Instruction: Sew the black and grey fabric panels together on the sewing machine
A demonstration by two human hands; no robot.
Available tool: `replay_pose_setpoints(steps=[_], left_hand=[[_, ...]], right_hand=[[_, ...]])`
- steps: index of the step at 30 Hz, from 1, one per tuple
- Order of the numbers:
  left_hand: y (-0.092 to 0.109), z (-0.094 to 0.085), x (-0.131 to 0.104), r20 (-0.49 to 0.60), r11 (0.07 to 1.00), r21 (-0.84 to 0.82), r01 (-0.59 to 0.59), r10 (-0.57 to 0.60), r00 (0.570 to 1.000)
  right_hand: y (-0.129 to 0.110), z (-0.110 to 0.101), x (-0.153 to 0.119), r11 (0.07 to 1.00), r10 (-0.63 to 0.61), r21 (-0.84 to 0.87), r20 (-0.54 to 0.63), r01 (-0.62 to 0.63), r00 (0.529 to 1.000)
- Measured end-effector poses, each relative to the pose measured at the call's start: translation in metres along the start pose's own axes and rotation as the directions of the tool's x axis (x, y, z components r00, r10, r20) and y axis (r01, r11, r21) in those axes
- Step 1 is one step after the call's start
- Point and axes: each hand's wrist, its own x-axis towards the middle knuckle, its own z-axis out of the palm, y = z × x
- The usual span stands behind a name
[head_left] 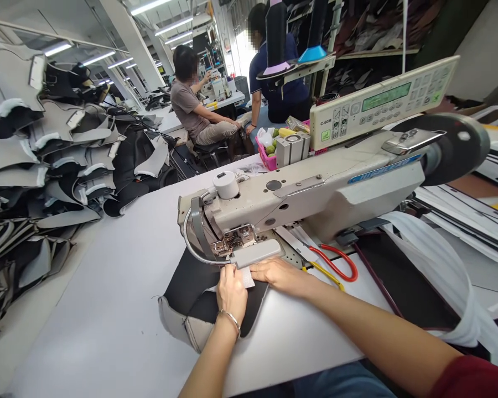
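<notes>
Under the head of the sewing machine [249,207] lies a black fabric piece [191,282] with a grey padded edge. My left hand [231,293], a bracelet on its wrist, has its fingers curled closed at a small white patch [248,277] on top of the fabric. On the patch's other side, my right hand [280,275] lies fairly flat, fingertips against it. A grey lamp bar [257,253] on a flexible metal neck hangs just above the fingers and partly hides the needle area.
Right of the machine bed lie red-handled scissors [340,262] and a yellow-handled tool [327,276]. A white strap [448,276] loops down at right. Stacked grey and black pieces [66,143] fill the left side. Two people sit beyond, near a pink basket [268,157].
</notes>
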Motion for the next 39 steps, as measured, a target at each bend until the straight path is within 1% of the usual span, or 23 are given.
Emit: replay_pose_setpoints(steps=[5,7,9,12,15,18,20,23,25,29,33,36,37,39], left_hand=[[-0.005,0.0,0.003,0.011,0.998,0.031,-0.049,0.049,0.999],[-0.01,-0.002,0.004,0.018,0.995,0.045,-0.087,0.086,0.996],[-0.015,-0.004,0.004,0.026,0.989,0.056,-0.133,0.132,0.991],[-0.022,-0.007,0.004,0.042,0.982,0.05,-0.181,0.179,0.983],[-0.028,-0.008,0.005,0.048,0.975,0.061,-0.213,0.21,0.976],[-0.035,-0.008,0.01,0.055,0.96,0.101,-0.261,0.256,0.965],[-0.041,-0.01,0.014,0.063,0.952,0.111,-0.285,0.28,0.958],[-0.047,-0.016,0.016,0.052,0.958,0.07,-0.279,0.276,0.96],[-0.047,-0.02,0.015,0.045,0.967,0.009,-0.253,0.252,0.967],[-0.042,-0.026,0.012,0.09,0.982,-0.078,-0.173,0.18,0.98],[-0.041,-0.025,0.018,0.123,0.99,-0.072,-0.124,0.132,0.984],[-0.043,-0.025,0.025,0.128,0.989,-0.044,-0.14,0.145,0.981],[-0.043,-0.025,0.026,0.138,0.987,-0.027,-0.155,0.158,0.978],[-0.041,-0.025,0.026,0.17,0.98,0.018,-0.199,0.193,0.966]], right_hand=[[-0.005,0.005,0.002,0.995,0.01,-0.103,-0.013,-0.011,1.0],[-0.007,0.011,0.003,0.983,-0.011,-0.181,-0.04,0.003,0.999],[-0.009,0.018,0.004,0.96,-0.06,-0.278,-0.069,0.038,0.996],[-0.012,0.028,0.005,0.901,-0.13,-0.426,-0.09,0.08,0.987],[-0.017,0.034,0.009,0.832,-0.146,-0.55,-0.085,0.076,0.986],[-0.028,0.04,0.018,0.749,-0.127,-0.659,-0.048,0.064,0.991],[-0.037,0.045,0.026,0.709,-0.074,-0.703,-0.005,0.049,0.997],[-0.05,0.052,0.037,0.679,0.028,-0.734,0.042,0.012,0.999],[-0.055,0.056,0.041,0.67,0.067,-0.742,0.047,-0.01,0.997],[-0.062,0.065,0.048,0.71,0.113,-0.702,0.034,-0.057,0.993],[-0.069,0.068,0.057,0.731,0.177,-0.675,0.038,-0.105,0.984],[-0.069,0.064,0.059,0.741,0.17,-0.664,0.038,-0.102,0.985],[-0.068,0.062,0.058,0.746,0.145,-0.659,0.026,-0.092,0.989],[-0.066,0.058,0.054,0.766,0.047,-0.641,-0.009,-0.042,0.999]])
